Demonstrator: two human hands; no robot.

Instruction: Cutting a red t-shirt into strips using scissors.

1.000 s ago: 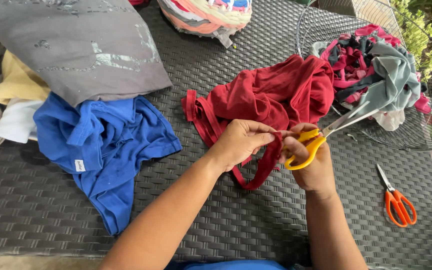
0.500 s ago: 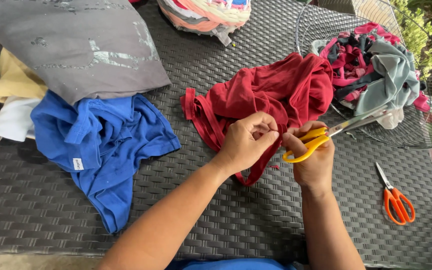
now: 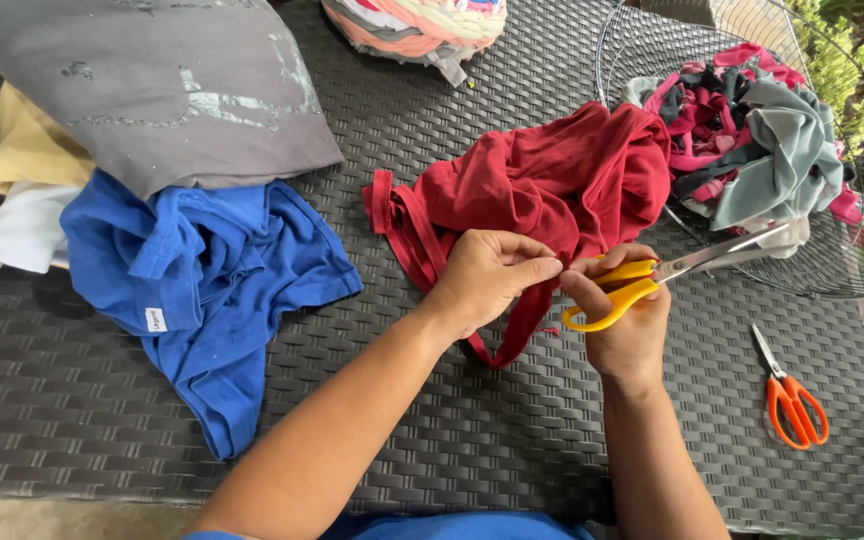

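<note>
A crumpled red shirt (image 3: 542,185) lies on the dark woven table (image 3: 72,400), with a narrow red strip hanging down from it toward me. My left hand (image 3: 487,275) pinches that red fabric between thumb and fingers. Right beside it, my right hand (image 3: 627,320) grips yellow-handled scissors (image 3: 652,278), whose blades point right and slightly up toward the wire basket. The two hands nearly touch over the strip.
A blue shirt (image 3: 202,280) lies at left under a grey shirt (image 3: 152,85), with yellow and white cloth beside them. A wire basket (image 3: 852,265) at right holds pink and grey fabric scraps (image 3: 762,140). Orange-handled scissors (image 3: 792,395) lie at right. A braided fabric bundle (image 3: 417,22) sits at the top.
Both hands have stayed over the red strip; the scissors' blades have tilted a little and the hands shifted slightly closer together.
</note>
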